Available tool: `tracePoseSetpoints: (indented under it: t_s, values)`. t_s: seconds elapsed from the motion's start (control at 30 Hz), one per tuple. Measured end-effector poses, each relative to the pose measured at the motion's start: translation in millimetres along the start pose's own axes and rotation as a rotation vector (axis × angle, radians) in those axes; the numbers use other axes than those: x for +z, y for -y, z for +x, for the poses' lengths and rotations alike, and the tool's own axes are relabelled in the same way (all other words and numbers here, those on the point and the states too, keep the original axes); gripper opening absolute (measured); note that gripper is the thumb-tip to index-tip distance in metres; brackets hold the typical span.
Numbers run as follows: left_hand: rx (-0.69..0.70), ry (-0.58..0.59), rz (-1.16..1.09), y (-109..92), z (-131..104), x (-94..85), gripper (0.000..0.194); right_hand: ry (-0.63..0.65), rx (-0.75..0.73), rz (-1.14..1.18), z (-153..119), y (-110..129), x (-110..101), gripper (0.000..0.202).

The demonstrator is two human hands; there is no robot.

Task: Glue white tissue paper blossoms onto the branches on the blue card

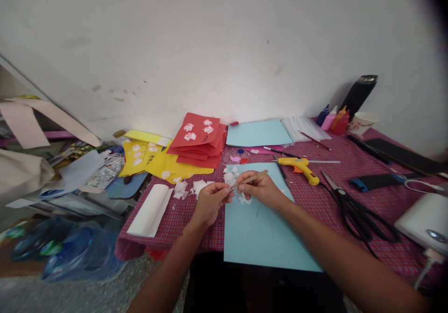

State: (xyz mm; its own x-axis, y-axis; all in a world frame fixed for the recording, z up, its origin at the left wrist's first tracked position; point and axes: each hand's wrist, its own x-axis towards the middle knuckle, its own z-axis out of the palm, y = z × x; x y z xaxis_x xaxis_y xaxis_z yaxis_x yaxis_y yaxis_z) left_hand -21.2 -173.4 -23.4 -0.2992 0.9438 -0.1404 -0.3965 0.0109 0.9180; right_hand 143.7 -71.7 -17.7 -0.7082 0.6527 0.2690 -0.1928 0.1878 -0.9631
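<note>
My left hand [213,202] is closed, its thumb and fingertips pinching a small white paper piece [231,188] whose shape is hard to make out. Meeting it from the other side is my right hand [262,189], also closed, with a thin tan stick [252,177] lying along its fingers. Both hands are over the upper left part of a light blue sheet [266,238]. Torn white paper bits [245,198] lie on that sheet around the fingertips. Left of my left hand are more white paper scraps [180,189] and a folded white paper roll [150,210].
Red cards [201,138] with white flowers and yellow sheets [140,156] lie at the back left. To the right are a yellow glue gun [301,167], black scissors [360,212], paint bottles [340,120], a paper cup [362,122], a black flask [360,93] and a white device [425,224].
</note>
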Motion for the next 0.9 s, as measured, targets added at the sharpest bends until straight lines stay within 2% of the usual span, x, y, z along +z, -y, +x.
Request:
tracePoseSetpoints:
  t_s: [0.23,0.43,0.57,0.77,0.9]
  values:
    - [-0.013,0.01,0.04,2.0,-1.1,1.1,0.031,-0.062,0.022,-0.093,1.3,6.0,2.3,0.03]
    - [-0.024,0.052,0.099,2.9,-2.0,-0.5,0.028,0.018,0.011,0.03,-1.2,0.2,-1.4,0.021]
    - [-0.004,0.071,0.115,3.8,-2.5,-0.7,0.029,0.005,0.065,0.074,-0.3,1.5,-0.3,0.023]
    - [0.058,0.104,0.215,4.6,-4.5,-1.0,0.023,-0.005,0.043,-0.122,1.6,5.6,-0.6,0.035]
    - [0.081,0.116,0.263,3.7,-6.1,-0.6,0.023,-0.004,0.027,-0.149,1.6,6.3,-1.6,0.038]
